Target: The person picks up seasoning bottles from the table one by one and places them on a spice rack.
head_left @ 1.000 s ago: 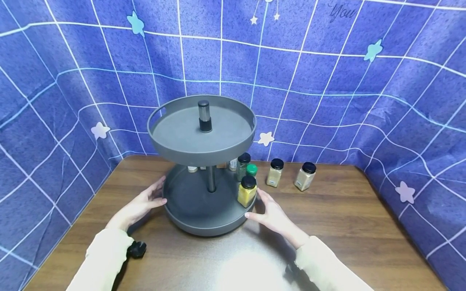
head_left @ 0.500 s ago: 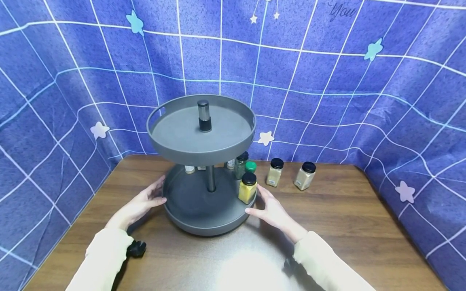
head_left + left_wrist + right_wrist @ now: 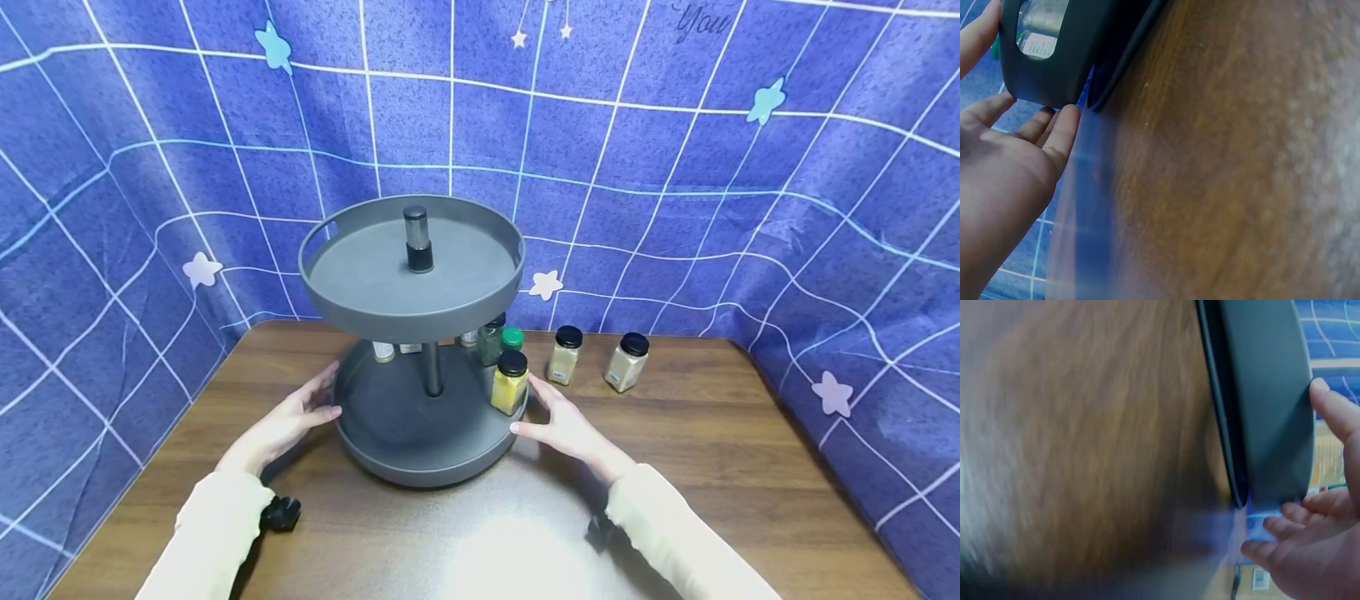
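Observation:
A two-tier dark grey turntable stands on the wooden table, its bare upper tray [image 3: 412,296] above the lower tray [image 3: 405,437]. My left hand [image 3: 288,421] touches the lower tray's left rim, thumb at the top edge and fingers against the outer side. Opposite it, my right hand [image 3: 566,429] rests its thumb and fingertips on the right rim. Just inside that rim is a black-lidded jar of yellow powder [image 3: 509,390]. Behind it are a green-lidded jar [image 3: 512,338] and a dark green jar [image 3: 490,344]. Small white-labelled jars [image 3: 383,352] sit farther back, partly hidden by the upper tray.
Two black-lidded jars of pale powder, one nearer [image 3: 564,360] and one farther right [image 3: 627,367], stand on the table [image 3: 697,425] beside the turntable. A blue gridded curtain [image 3: 637,167] surrounds the table's back and sides.
The lower tray has turned a little: the yellow jar has shifted toward the back and the rear jars leftward. My right hand has moved slightly back along the rim; the left has stayed.

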`<state>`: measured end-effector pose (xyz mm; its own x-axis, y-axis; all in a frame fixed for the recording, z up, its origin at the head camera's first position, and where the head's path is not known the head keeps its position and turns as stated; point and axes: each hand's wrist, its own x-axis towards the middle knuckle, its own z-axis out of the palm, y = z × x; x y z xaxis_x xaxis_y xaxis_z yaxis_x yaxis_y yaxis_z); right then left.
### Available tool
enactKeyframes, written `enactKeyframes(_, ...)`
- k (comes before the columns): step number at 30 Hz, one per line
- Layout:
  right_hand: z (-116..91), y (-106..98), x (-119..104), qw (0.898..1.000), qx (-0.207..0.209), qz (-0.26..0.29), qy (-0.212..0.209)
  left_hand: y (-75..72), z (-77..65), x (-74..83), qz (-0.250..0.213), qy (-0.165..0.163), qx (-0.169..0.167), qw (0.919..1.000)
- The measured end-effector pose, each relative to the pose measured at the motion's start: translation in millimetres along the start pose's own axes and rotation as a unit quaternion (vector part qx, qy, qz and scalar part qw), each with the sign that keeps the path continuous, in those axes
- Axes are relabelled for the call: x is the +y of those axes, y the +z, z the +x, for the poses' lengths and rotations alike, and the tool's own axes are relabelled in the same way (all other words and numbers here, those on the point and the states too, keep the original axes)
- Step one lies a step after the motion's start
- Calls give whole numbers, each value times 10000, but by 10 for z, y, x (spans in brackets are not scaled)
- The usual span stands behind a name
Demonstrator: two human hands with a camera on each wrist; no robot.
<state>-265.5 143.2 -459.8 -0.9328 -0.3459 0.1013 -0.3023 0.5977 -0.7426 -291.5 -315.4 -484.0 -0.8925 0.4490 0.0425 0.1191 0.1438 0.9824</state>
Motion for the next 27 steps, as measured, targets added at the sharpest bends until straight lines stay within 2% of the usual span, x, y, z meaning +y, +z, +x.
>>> enactKeyframes(12,101,-112,120,9992,-331,-120,-187,15,7,-13,-24,143,75,9999)
enactKeyframes(16,124,-146,127,9988,-424,23,-242,16,11,-16,-6,184,62,9998)
enactKeyframes(21,160,-162,154,9977,-553,265,-274,18,8,-1,22,45,94,9999)
enactKeyframes(27,193,-139,227,9968,-522,500,-331,18,-2,5,162,-87,100,9998)
